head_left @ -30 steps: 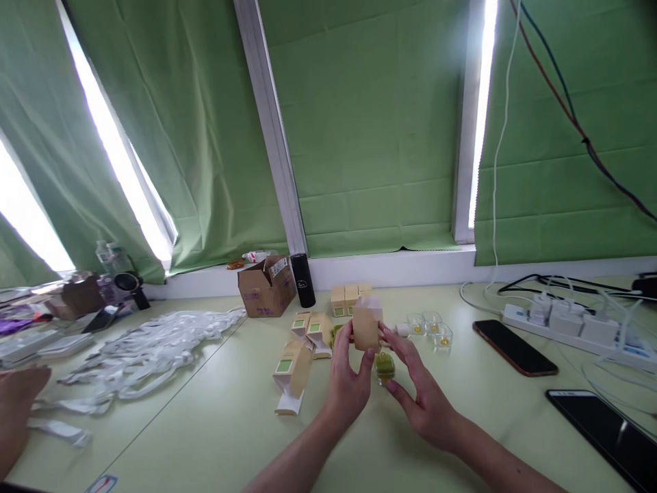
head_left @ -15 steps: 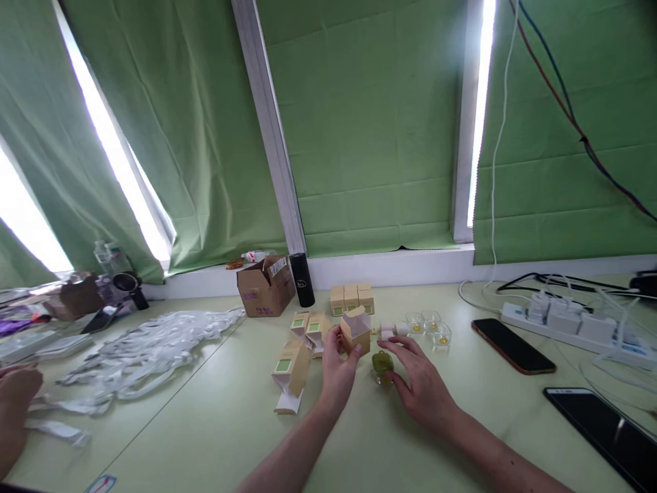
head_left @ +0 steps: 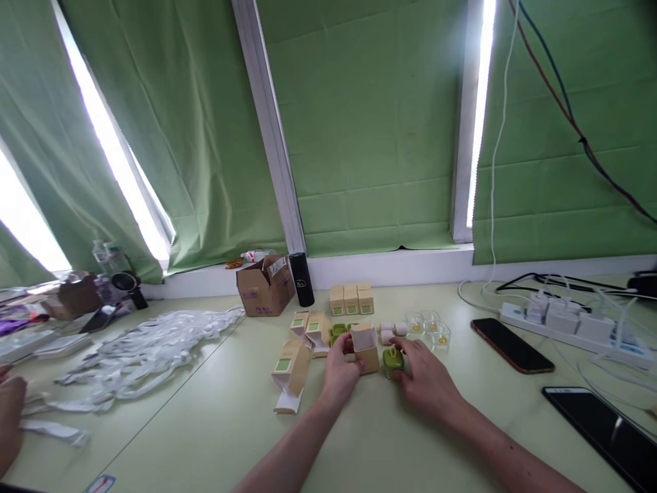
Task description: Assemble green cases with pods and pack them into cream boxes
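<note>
Left fingers pinch open carton; right fingers grip green jar; 3 clear cups, yellow bits inside.

The left hand hides some of the open box, the right hand some of the green-topped jar. The edges cut off another person's hand and the bigger phone. The green labels are too tiny to read.

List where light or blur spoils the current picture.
Head view: gaps between the green curtains burn out to white; head view: a glare streak marks the nearer phone; head view: the open box in the left hand shows little detail; head view: the co-worker's hand looks soft.
</note>
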Demonstrator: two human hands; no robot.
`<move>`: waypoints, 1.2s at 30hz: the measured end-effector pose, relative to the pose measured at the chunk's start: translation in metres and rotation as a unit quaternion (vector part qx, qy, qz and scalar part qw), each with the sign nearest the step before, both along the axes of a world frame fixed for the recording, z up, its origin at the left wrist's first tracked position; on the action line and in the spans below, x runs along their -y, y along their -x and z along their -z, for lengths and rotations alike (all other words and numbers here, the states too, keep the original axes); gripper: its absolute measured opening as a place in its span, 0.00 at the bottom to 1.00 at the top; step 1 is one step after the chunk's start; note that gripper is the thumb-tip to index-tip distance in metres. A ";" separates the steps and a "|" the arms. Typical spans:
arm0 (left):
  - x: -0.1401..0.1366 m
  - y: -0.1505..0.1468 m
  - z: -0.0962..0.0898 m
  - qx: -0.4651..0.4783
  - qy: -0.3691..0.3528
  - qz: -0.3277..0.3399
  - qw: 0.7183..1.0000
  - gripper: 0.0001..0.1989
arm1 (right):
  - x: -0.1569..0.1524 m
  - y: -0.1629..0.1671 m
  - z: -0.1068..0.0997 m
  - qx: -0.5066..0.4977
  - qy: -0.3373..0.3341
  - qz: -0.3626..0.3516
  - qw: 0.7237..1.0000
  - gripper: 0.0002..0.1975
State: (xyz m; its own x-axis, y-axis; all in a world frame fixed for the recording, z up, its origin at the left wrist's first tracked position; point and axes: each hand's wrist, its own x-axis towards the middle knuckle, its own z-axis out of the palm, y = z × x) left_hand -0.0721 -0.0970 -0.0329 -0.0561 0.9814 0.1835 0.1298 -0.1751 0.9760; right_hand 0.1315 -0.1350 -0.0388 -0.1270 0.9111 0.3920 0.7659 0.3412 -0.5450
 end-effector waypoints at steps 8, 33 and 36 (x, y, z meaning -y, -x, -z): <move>0.010 -0.002 -0.003 -0.052 -0.076 -0.005 0.996 0.30 | -0.003 -0.005 -0.001 0.010 -0.012 0.020 1.000 0.26; 0.014 0.000 -0.004 -0.042 -0.127 0.010 0.991 0.24 | -0.005 -0.011 -0.010 -0.107 -0.050 0.046 0.992 0.17; 0.014 -0.001 -0.003 -0.014 -0.106 0.041 0.993 0.25 | -0.004 -0.012 -0.015 -0.198 -0.087 0.054 0.975 0.17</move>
